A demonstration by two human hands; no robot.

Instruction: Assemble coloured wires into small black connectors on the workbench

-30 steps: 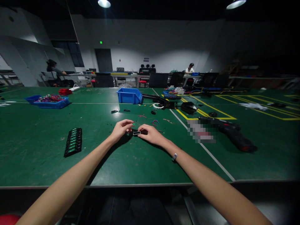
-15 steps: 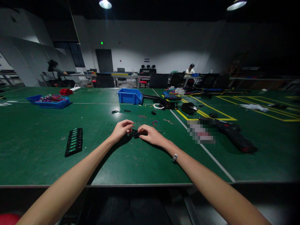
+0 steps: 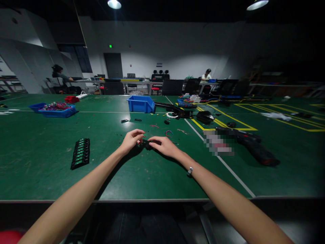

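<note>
Over the green table, my left hand point(image 3: 132, 141) pinches a small green circuit board point(image 3: 144, 135) between thumb and fingers; only its edge shows. My right hand point(image 3: 162, 145), fingers closed, grips a small black plastic part point(image 3: 146, 145) close beside the left fingertips. The two hands almost meet, and what lies between them is partly hidden. Left of my hands lies a black tray-like strip point(image 3: 80, 153) with a row of several green boards in it. Short red and blue wires point(image 3: 168, 133) lie just beyond my right hand.
A blue bin point(image 3: 141, 104) stands ahead, with two small black parts point(image 3: 131, 120) before it. Blue trays point(image 3: 58, 110) of wires sit far left. To the right lies a black power tool point(image 3: 254, 145). Two people sit at the far tables. The table's front edge point(image 3: 152, 200) is near me.
My right hand has shifted slightly left, and the black part in it has turned and moved up a little towards my left fingertips. My left hand has hardly moved.
</note>
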